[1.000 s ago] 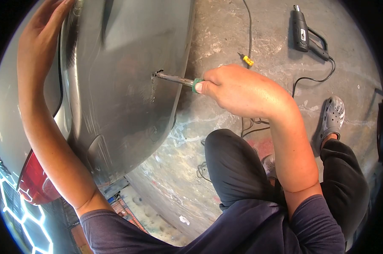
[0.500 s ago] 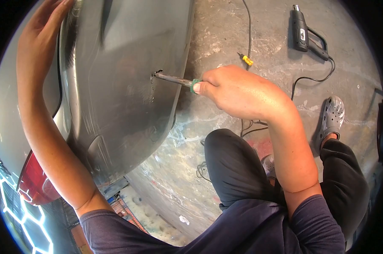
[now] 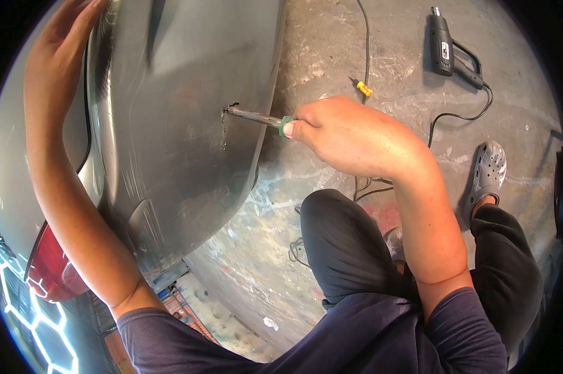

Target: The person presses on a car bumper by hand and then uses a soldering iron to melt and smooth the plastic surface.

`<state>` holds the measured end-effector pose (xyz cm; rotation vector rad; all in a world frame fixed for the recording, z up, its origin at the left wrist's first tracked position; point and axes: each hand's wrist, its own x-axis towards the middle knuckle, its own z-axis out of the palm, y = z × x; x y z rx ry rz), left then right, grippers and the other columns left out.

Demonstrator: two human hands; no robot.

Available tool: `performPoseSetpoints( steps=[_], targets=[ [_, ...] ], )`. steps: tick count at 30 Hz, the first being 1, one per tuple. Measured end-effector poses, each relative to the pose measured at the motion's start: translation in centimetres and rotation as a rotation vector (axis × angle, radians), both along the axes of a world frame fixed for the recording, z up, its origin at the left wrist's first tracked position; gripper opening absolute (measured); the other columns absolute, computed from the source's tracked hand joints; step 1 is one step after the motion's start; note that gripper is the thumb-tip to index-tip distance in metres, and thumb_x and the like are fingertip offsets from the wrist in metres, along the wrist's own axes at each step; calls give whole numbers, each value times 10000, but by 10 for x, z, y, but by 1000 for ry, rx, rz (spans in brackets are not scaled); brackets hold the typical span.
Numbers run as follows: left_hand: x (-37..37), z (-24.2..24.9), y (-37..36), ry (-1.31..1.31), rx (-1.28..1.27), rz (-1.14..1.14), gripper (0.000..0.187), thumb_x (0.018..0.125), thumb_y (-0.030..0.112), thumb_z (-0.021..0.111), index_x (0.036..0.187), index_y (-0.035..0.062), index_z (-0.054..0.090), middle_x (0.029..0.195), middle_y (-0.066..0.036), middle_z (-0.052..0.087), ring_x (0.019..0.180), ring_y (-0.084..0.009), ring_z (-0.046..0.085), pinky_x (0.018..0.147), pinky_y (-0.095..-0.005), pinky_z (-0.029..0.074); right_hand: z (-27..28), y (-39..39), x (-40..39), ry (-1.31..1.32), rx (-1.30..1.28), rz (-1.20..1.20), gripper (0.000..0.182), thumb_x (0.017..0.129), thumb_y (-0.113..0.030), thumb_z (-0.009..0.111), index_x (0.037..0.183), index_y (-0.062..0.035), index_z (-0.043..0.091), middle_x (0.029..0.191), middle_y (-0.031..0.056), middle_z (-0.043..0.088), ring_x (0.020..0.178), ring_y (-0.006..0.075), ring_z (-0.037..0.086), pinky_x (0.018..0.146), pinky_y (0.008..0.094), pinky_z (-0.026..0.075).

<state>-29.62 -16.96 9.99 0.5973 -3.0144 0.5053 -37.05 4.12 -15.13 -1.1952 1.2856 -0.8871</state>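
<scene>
One tool [image 3: 256, 116] in right grip [image 3: 337, 129], tip [image 3: 231, 111] at damaged grey bumper [image 3: 188, 81]

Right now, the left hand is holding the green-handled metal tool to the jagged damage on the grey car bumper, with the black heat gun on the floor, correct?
Wrong hand: the head view shows the right hand, not the left hand, holding the green-handled metal tool to the jagged damage on the grey car bumper. The black heat gun is on the floor.
</scene>
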Motion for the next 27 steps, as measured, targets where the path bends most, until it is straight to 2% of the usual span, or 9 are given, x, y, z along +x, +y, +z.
performPoseSetpoints(
  steps=[2,8,14,17,20,27],
  targets=[
    [0,1,0,1,0,-2,369,1020,248,615,1252,-33,672,1064,-184,741,978,-266,709,905,-396,568,-4,10,3,52,-56,-60,434,1047,-355,527,940,48,647,838,272,636,820,440,638,766,510,490],
    [1,-1,0,2,-3,-4,370,1017,249,614,1248,-34,674,1063,-186,741,979,-271,710,905,-399,568,-6,43,-29,52,69,-77,399,1040,-351,560,918,27,598,750,234,577,725,421,566,685,482,456],
    [0,-1,-1,0,-3,-8,370,1014,249,614,1245,-34,675,1063,-189,741,980,-276,710,906,-402,567,-29,37,8,51,-112,-185,371,1039,-349,557,925,1,609,791,237,609,775,435,601,695,505,457],
    [2,-2,0,-2,-3,-4,370,1013,250,614,1243,-34,676,1063,-190,741,981,-278,710,906,-403,567,-20,33,14,45,-85,-179,369,1036,-350,561,929,-1,616,798,236,623,790,448,608,698,517,458],
    [2,-3,-1,-3,-1,-1,370,1011,250,614,1241,-34,677,1063,-192,741,981,-280,710,906,-404,567,-11,28,14,48,-70,-169,378,1019,-314,540,929,24,682,884,263,694,876,469,666,806,556,517],
    [4,-2,-1,-3,0,4,370,1008,250,614,1236,-34,679,1063,-195,741,982,-286,710,907,-407,567,-10,23,20,55,-103,-182,370,1017,-307,553,916,25,681,860,262,693,861,471,670,800,555,522]
  ],
)
